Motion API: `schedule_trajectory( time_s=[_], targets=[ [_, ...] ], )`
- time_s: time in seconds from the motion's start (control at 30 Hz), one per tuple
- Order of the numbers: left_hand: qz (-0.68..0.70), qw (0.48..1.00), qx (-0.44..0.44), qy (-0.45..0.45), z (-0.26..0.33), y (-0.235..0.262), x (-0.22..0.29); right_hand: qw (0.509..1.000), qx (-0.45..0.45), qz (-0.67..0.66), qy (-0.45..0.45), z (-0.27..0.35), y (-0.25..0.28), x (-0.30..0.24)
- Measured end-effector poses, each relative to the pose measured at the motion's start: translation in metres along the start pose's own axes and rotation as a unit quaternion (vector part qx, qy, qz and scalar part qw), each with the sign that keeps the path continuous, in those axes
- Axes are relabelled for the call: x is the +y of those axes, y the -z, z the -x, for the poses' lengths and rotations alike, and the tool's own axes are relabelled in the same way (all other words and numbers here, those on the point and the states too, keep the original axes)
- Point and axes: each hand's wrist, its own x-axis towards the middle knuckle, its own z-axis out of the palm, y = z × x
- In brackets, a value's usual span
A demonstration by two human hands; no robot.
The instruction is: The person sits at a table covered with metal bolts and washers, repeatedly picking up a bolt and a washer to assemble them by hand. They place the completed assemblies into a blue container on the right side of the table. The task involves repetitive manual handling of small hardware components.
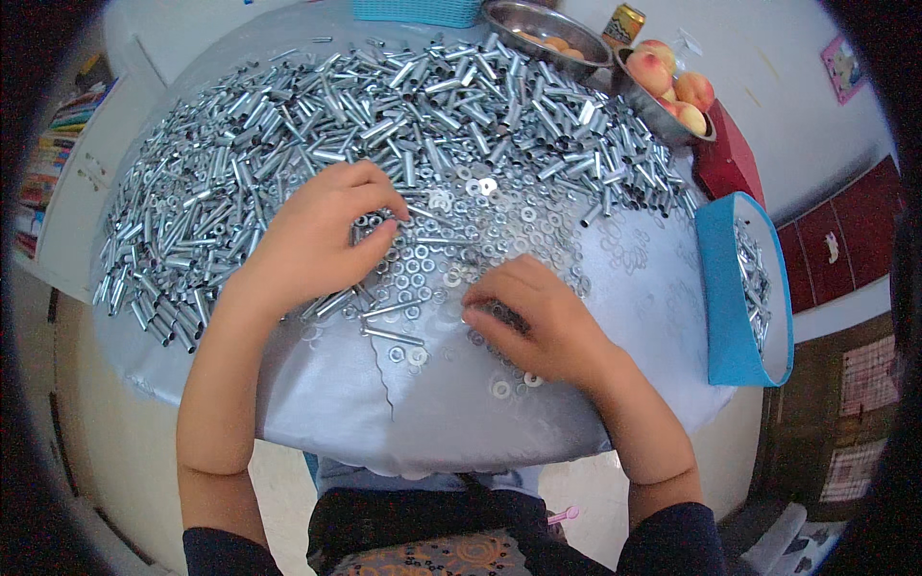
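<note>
My left hand (331,226) is over the near edge of a wide heap of short silver metal tubes (413,106). Its thumb and forefinger are curled nearly together beside some small nuts and washers; whatever sits at the fingertips is too small to make out. To the right, my right hand (543,322) is curled low over the tabletop, thumb close to the fingers, slightly blurred, with its palm in shadow. Between the hands lie many flat washers and hex nuts (413,269), plus a few longer metal pins (394,337) nearer me.
A blue fabric bin (722,298) holding metal parts stands at the table's right edge. Along the back are a turquoise basket (418,10), a steel bowl (504,21), a can (623,23) and a bowl of peaches (653,113). A thin dark strand (384,379) lies on the tablecloth.
</note>
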Motion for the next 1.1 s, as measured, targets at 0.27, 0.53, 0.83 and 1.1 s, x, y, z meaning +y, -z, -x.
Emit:
schedule_trajectory(
  time_s=[0.27, 0.53, 0.83, 1.1],
  targets=[
    [-0.042, 0.999, 0.022, -0.023, 0.001, -0.004, -0.01, 0.996, -0.026, 0.066, 0.05, 0.001, 0.004, 0.004],
    [0.208, 0.936, 0.233, -0.163, 0.007, 0.009, 0.038, 0.995, 0.006, 0.092, 0.043, -0.004, 0.008, 0.005],
    [0.442, 0.839, 0.203, -0.243, 0.032, 0.005, 0.094, 0.989, -0.004, 0.148, 0.008, -0.015, -0.007, 0.011],
    [0.407, 0.837, 0.098, -0.352, 0.028, 0.013, 0.074, 0.986, -0.04, 0.164, -0.009, -0.01, -0.007, 0.011]
  ],
)
